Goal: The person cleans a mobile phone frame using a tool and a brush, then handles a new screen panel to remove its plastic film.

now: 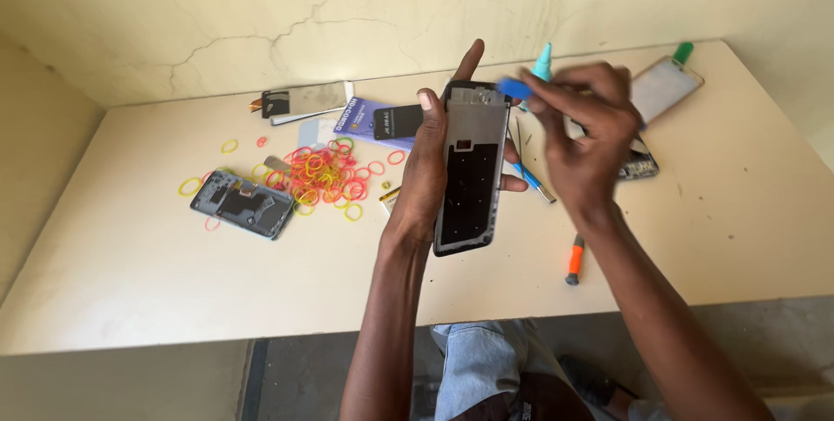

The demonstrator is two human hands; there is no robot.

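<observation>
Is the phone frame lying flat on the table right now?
No, the left hand holds the phone frame up off the table, while the right hand brings a blue pick to its top edge.

Soft, even daylight brightens the bench [130,247]; shadows are faint. The right hand [586,139] is motion-blurred. Edges bow slightly.

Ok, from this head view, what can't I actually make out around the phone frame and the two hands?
- Blue pick: motion-blurred in the right hand; its tip's contact with the phone frame is unclear.
- Frame's far face: hidden by the frame itself and the left hand.
- Dark phone part on the table: mostly covered by the right hand.
- Teal bottle: lower part hidden behind the right hand's fingers.
</observation>
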